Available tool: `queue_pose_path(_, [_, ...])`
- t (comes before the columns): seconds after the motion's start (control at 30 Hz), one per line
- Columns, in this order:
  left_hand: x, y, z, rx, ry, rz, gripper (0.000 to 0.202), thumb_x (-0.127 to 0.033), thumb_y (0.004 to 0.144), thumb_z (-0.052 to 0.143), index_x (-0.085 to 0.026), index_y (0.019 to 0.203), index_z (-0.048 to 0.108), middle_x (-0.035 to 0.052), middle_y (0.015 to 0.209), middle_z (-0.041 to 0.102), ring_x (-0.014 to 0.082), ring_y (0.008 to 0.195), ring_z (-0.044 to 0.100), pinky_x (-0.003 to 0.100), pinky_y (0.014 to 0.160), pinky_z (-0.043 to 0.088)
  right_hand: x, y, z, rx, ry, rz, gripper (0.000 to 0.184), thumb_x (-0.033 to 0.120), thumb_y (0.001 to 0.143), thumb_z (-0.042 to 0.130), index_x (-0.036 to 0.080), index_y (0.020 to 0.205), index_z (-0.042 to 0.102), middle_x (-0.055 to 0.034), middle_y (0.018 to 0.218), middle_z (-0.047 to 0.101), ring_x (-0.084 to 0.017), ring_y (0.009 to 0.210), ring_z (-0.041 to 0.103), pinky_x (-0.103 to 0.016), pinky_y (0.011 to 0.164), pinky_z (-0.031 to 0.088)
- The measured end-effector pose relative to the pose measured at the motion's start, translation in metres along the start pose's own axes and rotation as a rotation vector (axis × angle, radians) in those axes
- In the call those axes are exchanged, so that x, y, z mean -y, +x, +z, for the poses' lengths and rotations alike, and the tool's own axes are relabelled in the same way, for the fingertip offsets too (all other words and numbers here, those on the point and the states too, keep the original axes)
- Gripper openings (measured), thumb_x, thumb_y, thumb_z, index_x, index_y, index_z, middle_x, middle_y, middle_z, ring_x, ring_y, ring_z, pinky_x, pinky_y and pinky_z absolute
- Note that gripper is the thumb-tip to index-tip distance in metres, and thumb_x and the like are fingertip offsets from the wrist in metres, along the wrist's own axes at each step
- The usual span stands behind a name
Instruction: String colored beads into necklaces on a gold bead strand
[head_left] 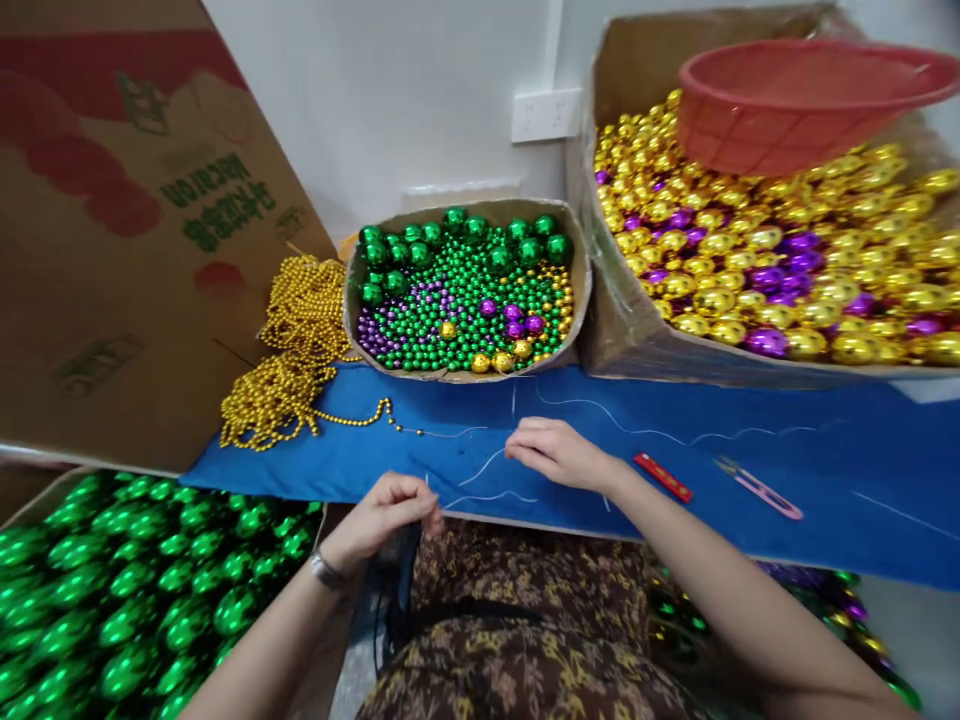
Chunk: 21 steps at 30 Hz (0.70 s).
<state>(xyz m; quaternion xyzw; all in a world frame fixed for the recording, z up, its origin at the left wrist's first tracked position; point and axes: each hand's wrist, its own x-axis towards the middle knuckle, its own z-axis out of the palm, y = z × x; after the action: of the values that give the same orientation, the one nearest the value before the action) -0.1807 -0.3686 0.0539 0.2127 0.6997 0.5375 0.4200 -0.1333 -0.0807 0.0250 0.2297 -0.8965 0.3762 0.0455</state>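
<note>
My right hand (553, 452) is closed in a pinch over the blue cloth, and a thin white thread (484, 466) runs from its fingertips down to the left. Lower and to the left, my left hand (399, 508) also pinches, at the cloth's front edge. Another white thread (491, 497) trails rightward from its fingers. The two hands are apart. Beyond them, a gold bead string (349, 418) stretches from a pile of gold beads (274, 395), its bare thread end lying on the cloth.
A cardboard tray (469, 376) of green, purple and gold beads stands at the back. Right of it is a large box (622, 340) of gold and purple beads with a red basket (750, 130) on top. Pink thread snips (761, 488) and a red packet (663, 477) lie rightward. Green beads (150, 580) fill a box at lower left.
</note>
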Motion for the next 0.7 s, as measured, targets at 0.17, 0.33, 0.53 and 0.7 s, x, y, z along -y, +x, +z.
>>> queue_pose_path(0.17, [0.024,-0.008,-0.034,-0.205,1.007,-0.006,0.026,-0.039,0.085,0.051,-0.022,0.081,0.070,0.0077,0.083,0.066,0.0206,0.077,0.058,0.030,0.072,0.044,-0.009,-0.013,0.019,-0.173,-0.381,0.300,0.030,0.032,0.094,0.040,0.021,0.086,0.067,-0.0058,0.078,0.064,-0.017,0.075,0.058,-0.025,0.067,0.040])
queue_pose_path(0.33, [0.029,0.057,-0.008,-0.435,1.394,0.195,0.031,-0.025,0.090,0.041,-0.020,0.114,0.061,0.0145,0.121,0.056,0.0297,0.109,0.047,0.040,0.084,0.042,-0.005,-0.018,0.027,-0.227,-0.491,0.364,0.032,0.033,0.095,0.038,0.022,0.089,0.068,-0.0050,0.077,0.066,-0.016,0.075,0.059,-0.024,0.065,0.039])
queue_pose_path(0.53, [0.039,0.099,-0.001,-0.284,1.563,0.180,0.026,-0.008,0.086,0.039,-0.012,0.086,0.064,0.0170,0.095,0.061,0.0314,0.101,0.049,0.046,0.082,0.039,-0.004,-0.021,0.031,-0.238,-0.527,0.373,0.033,0.032,0.095,0.037,0.022,0.087,0.068,-0.0048,0.076,0.066,-0.016,0.074,0.060,-0.024,0.066,0.039])
queue_pose_path(0.7, [0.036,0.099,-0.008,-0.417,1.210,0.261,0.021,-0.009,0.084,0.042,-0.013,0.082,0.062,0.0138,0.084,0.062,0.0255,0.090,0.055,0.043,0.087,0.039,-0.007,-0.016,0.037,-0.355,-0.498,0.389,0.029,0.030,0.094,0.041,0.021,0.087,0.067,-0.0036,0.077,0.067,-0.015,0.073,0.061,-0.024,0.066,0.039])
